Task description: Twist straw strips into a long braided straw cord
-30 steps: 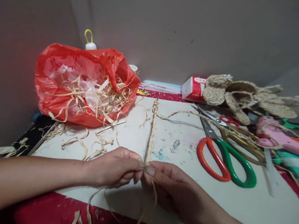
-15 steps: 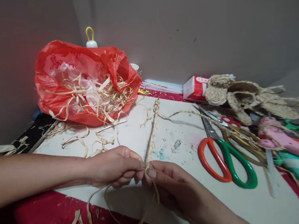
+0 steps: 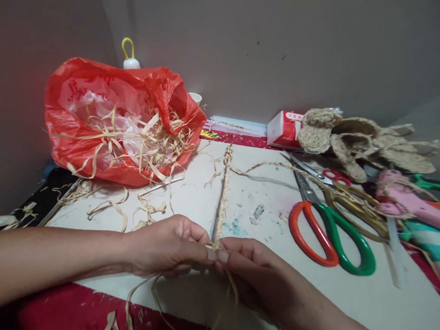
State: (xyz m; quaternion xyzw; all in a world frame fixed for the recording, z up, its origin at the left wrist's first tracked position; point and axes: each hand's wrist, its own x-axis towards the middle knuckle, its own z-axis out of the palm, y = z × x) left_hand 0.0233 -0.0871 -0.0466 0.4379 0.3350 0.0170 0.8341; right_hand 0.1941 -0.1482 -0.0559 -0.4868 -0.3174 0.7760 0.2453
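Observation:
A narrow straw-coloured braid [image 3: 222, 202] runs away from me over the white board [image 3: 276, 271], its far end knotted. My left hand [image 3: 169, 246] pinches the near end of this braid between thumb and fingers. From the other side, my right hand [image 3: 257, 270] grips the same spot, the two thumbs almost touching. Loose strands [image 3: 234, 289] of the fibre hang below both hands. A thin twisted cord [image 3: 265, 164] leads off from near the braid's far end toward the right.
At the back left a red plastic bag [image 3: 63, 140] gapes, full of dry fibre strips. On the right lie scissors with red and green handles [image 3: 333, 242], brass-handled scissors [image 3: 355, 211], a pink glue gun [image 3: 399, 192] and woven straw pieces [image 3: 357, 135]. Fibre scraps [image 3: 148, 210] litter the board.
My left thumb has moved down and in toward the right thumb at the braid's end. The whole view has shifted slightly; the braid stays between both hands.

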